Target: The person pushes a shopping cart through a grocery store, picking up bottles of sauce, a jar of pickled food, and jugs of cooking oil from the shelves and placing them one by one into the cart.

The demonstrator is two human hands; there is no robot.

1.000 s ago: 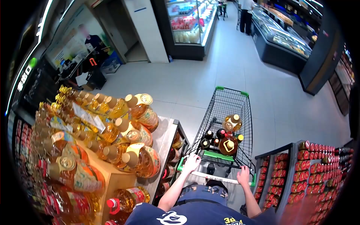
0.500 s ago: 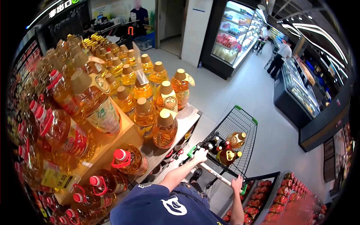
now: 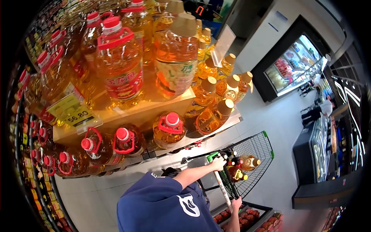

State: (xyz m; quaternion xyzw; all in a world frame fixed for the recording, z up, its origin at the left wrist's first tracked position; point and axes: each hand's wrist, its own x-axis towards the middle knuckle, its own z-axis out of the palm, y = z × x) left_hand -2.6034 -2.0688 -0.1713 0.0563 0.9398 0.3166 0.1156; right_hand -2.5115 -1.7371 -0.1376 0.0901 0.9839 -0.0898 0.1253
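My left hand (image 3: 219, 163) is wrapped round the left end of the white handlebar (image 3: 222, 187) of a shopping cart (image 3: 266, 146), beside its green end piece. Lower down, my right hand (image 3: 236, 203) closes on the bar's other end. Inside the wire basket lie a gold-capped oil bottle (image 3: 249, 162), a yellow-capped bottle (image 3: 234, 174) and several dark bottles. To the left of the cart stands a display of cooking oil, with a red-capped oil bottle (image 3: 118, 65) and a gold-capped oil bottle (image 3: 176, 58) on its raised wooden step.
A yellow price tag (image 3: 73, 112) reads 56.80. The display's corner (image 3: 239, 117) juts out near the cart. Jars with red labels (image 3: 247, 219) fill a low stand by my right hand. Further off are a glass-fronted fridge (image 3: 293, 63), a chilled counter (image 3: 313, 150) and a person (image 3: 322, 110).
My view has tilted and turned left, so the oil display looms larger and the aisle sits further right. Both hands stay on the cart's handlebar.
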